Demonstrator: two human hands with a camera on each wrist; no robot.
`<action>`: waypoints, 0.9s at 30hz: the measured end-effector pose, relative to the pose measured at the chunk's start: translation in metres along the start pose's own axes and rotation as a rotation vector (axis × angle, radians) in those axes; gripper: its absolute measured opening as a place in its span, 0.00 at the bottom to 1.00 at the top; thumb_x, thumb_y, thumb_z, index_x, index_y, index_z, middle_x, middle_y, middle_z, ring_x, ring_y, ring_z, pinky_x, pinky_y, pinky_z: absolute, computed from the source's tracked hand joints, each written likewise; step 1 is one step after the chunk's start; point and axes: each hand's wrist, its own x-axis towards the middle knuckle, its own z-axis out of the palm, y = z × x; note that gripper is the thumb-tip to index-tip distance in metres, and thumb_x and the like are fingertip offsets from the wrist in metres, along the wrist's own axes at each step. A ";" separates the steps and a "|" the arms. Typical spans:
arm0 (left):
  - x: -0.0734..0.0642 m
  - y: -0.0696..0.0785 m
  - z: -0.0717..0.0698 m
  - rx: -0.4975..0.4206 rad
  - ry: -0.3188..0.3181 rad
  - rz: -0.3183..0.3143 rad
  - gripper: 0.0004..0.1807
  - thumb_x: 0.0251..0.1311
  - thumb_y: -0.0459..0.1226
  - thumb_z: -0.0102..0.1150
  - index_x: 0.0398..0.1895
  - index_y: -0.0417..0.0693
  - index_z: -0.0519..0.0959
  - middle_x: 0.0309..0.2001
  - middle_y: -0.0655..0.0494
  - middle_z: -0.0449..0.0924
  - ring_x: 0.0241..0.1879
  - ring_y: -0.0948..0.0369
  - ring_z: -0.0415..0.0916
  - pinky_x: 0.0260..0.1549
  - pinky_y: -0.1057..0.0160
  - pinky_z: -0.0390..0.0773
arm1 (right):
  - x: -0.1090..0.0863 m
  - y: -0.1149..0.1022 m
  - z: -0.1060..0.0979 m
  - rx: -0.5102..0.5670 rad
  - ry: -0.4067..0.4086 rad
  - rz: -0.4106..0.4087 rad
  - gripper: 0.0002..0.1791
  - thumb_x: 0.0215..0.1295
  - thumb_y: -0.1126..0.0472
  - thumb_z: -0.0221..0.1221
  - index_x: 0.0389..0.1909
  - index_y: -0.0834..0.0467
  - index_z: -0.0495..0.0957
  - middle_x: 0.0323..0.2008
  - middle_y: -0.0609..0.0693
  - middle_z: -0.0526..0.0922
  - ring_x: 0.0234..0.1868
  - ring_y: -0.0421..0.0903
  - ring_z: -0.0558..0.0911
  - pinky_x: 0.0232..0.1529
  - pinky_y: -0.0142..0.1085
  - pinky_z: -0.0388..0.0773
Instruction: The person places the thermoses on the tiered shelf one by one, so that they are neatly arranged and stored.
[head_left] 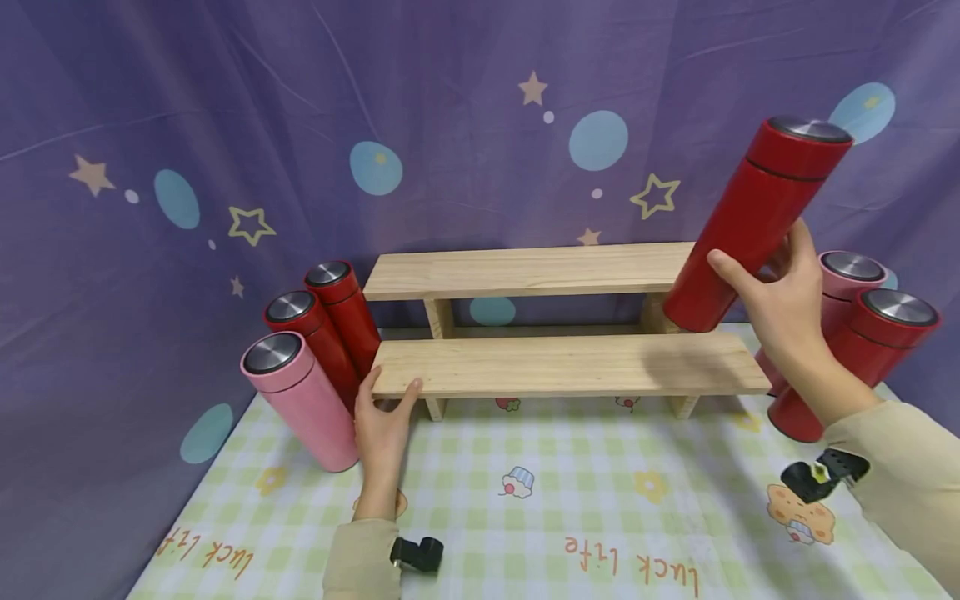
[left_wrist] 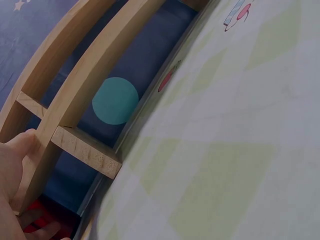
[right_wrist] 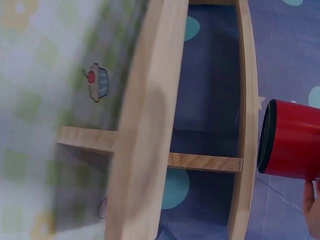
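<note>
My right hand (head_left: 787, 296) grips a red thermos bottle (head_left: 750, 225) with a steel-topped lid. The bottle is raised and tilted, lid up to the right, its base overlapping the right end of the upper board in the head view. In the right wrist view the dark base of that thermos bottle (right_wrist: 290, 140) points toward the shelf. My left hand (head_left: 384, 429) holds the left end of the lower board of a two-tier wooden shelf (head_left: 555, 365). In the left wrist view its thumb (left_wrist: 22, 142) lies against the board and the other fingers reach below.
On the left stand two red bottles (head_left: 348, 308) and a pink bottle (head_left: 307, 408), close beside the shelf. To the right, behind my right forearm, are another pink bottle (head_left: 840, 292) and a red one (head_left: 885, 333). A checked cloth (head_left: 480, 525) covers the table; a purple curtain (head_left: 450, 67) hangs behind.
</note>
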 end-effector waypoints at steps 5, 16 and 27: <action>0.000 -0.001 0.000 0.002 -0.002 -0.001 0.44 0.54 0.57 0.70 0.72 0.53 0.65 0.70 0.43 0.63 0.66 0.45 0.63 0.63 0.44 0.62 | 0.013 0.002 0.010 -0.006 0.017 -0.036 0.33 0.58 0.62 0.68 0.65 0.47 0.69 0.51 0.45 0.79 0.50 0.41 0.78 0.43 0.26 0.74; 0.000 0.003 -0.001 -0.020 0.006 0.010 0.44 0.54 0.56 0.71 0.72 0.52 0.66 0.70 0.44 0.64 0.66 0.46 0.64 0.63 0.44 0.63 | 0.038 0.002 0.025 -0.077 -0.004 -0.072 0.37 0.59 0.57 0.68 0.69 0.40 0.66 0.53 0.44 0.78 0.51 0.41 0.76 0.45 0.29 0.74; 0.000 0.001 -0.001 -0.015 0.004 0.009 0.44 0.54 0.56 0.71 0.72 0.53 0.66 0.70 0.44 0.64 0.66 0.46 0.64 0.62 0.43 0.62 | 0.043 -0.019 0.044 -0.065 -0.013 -0.073 0.37 0.59 0.56 0.67 0.70 0.44 0.67 0.46 0.38 0.76 0.46 0.37 0.74 0.46 0.29 0.69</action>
